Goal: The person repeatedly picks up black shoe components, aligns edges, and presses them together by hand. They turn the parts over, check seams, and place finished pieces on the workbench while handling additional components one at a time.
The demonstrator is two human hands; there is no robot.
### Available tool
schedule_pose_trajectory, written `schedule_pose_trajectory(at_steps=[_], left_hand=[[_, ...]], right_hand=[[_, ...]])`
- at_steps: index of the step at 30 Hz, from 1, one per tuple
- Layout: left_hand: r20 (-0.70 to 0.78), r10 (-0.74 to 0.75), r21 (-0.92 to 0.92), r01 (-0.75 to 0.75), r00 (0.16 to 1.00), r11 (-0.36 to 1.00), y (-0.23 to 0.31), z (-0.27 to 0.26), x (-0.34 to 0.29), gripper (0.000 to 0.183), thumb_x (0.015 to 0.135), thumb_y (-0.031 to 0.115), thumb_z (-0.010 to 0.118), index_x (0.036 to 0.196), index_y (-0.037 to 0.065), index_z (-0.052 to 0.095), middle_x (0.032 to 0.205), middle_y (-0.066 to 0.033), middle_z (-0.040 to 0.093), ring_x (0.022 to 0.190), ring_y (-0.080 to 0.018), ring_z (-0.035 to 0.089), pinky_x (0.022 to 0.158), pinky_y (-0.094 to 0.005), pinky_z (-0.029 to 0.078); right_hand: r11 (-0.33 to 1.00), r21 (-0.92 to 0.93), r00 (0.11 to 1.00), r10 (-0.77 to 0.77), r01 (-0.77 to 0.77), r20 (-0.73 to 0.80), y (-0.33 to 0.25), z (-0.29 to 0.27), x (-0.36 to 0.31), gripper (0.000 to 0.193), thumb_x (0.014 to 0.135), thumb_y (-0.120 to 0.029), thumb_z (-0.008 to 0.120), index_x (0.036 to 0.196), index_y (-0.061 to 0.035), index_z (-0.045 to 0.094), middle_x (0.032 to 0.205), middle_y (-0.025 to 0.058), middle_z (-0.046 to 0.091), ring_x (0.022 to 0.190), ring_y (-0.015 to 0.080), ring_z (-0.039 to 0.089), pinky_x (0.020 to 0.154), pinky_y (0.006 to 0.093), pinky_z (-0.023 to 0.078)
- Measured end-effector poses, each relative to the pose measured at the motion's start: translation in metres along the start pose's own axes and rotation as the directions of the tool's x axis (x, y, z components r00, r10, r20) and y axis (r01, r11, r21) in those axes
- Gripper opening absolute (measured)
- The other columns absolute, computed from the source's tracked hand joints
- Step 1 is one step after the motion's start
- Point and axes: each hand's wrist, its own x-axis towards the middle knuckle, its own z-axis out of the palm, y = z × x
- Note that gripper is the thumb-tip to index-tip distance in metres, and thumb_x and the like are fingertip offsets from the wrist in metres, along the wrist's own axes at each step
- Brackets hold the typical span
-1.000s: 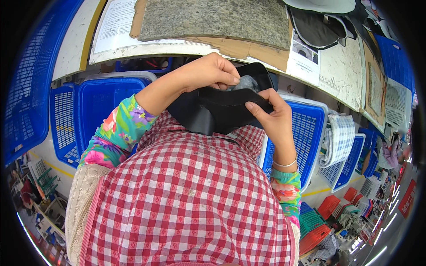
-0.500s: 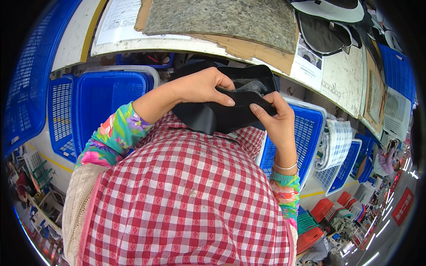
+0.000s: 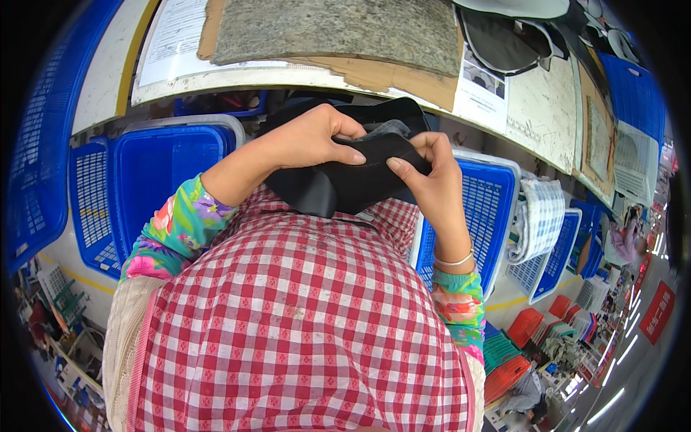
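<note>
A floppy black leather-like piece [image 3: 367, 178], which looks like a shoe upper with a greyish inside, is stretched between my two hands over my lap. My left hand [image 3: 314, 142] pinches its upper edge, thumb in front and fingers behind. With thumb and bent fingers my right hand [image 3: 437, 174] grips the same edge farther right. A thin line or seam runs between the two thumbs. More black material [image 3: 392, 111] lies just behind the held edge; whether it is part of the same piece, I cannot tell.
Ahead is a white worktable [image 3: 543, 129] with a grey stone-like slab [image 3: 338, 32] on cardboard [image 3: 403, 83]. Dark and white shoe parts [image 3: 507, 45] lie at its right. Blue crates [image 3: 169, 173] stand at left, another blue crate [image 3: 475, 209] at right, beside a checked cloth [image 3: 541, 219].
The view has shifted slightly, so everything sits a little farther left. Both hands keep their hold on the black piece, with hardly any change in grip.
</note>
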Motion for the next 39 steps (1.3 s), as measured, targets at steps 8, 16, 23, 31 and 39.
schedule_pose_trajectory(at_steps=[8,16,23,31,39], left_hand=[[0.131,0.048,0.03,-0.053,0.99,0.998,0.0,-0.005,0.007,0.024,0.09,0.007,0.079,0.109,-0.007,0.074,0.093,-0.003,0.076,0.086,-0.0067,0.06,0.083,-0.0284,0.051],[-0.054,-0.019,0.0,0.019,0.998,1.0,-0.019,-0.008,-0.009,0.023,0.087,0.01,0.085,0.105,-0.003,0.078,0.092,-0.0018,0.075,0.088,-0.0074,0.064,0.084,-0.0264,0.051],[-0.154,0.062,-0.09,-0.076,0.986,0.993,-0.027,0.005,-0.011,0.022,0.09,0.011,0.083,0.107,-0.001,0.077,0.093,-0.0011,0.075,0.088,-0.0073,0.064,0.084,-0.0256,0.051],[-0.211,0.155,0.09,-0.139,0.965,0.986,-0.007,0.028,-0.015,0.021,0.091,0.014,0.081,0.103,0.0,0.073,0.093,-0.0017,0.073,0.09,-0.0079,0.063,0.084,-0.0277,0.051],[-0.323,0.443,0.418,-0.293,0.836,0.86,0.001,0.055,-0.016,0.024,0.086,0.012,0.082,0.102,0.001,0.069,0.098,-0.0122,0.07,0.091,-0.0275,0.069,0.082,-0.0354,0.053]], right_hand=[[0.994,0.081,0.991,0.065,-0.075,0.119,0.008,-0.006,0.003,0.048,0.091,-0.005,0.08,0.133,0.0006,0.058,0.09,0.0035,0.072,0.086,0.0078,0.066,0.076,0.0216,0.052],[0.974,0.206,0.993,0.082,-0.099,0.088,0.019,-0.003,0.005,0.034,0.09,-0.012,0.084,0.113,-0.0004,0.062,0.088,0.0022,0.07,0.082,0.0063,0.062,0.074,0.0221,0.051],[0.975,0.209,0.992,0.046,-0.069,0.117,0.019,-0.006,0.008,0.035,0.09,-0.013,0.083,0.117,-0.0019,0.064,0.092,0.0028,0.069,0.085,0.0083,0.062,0.077,0.0242,0.051],[0.636,-0.434,0.77,-0.535,0.638,0.348,-0.045,-0.043,0.05,0.02,0.082,-0.019,0.082,0.101,-0.0137,0.081,0.099,0.0055,0.072,0.105,0.0296,0.065,0.087,0.0404,0.05],[0.563,-0.377,0.594,-0.269,0.736,0.758,-0.078,-0.037,0.083,0.012,0.081,-0.021,0.077,0.083,-0.0095,0.078,0.07,0.0088,0.07,0.074,0.0299,0.069,0.071,0.0415,0.054]])
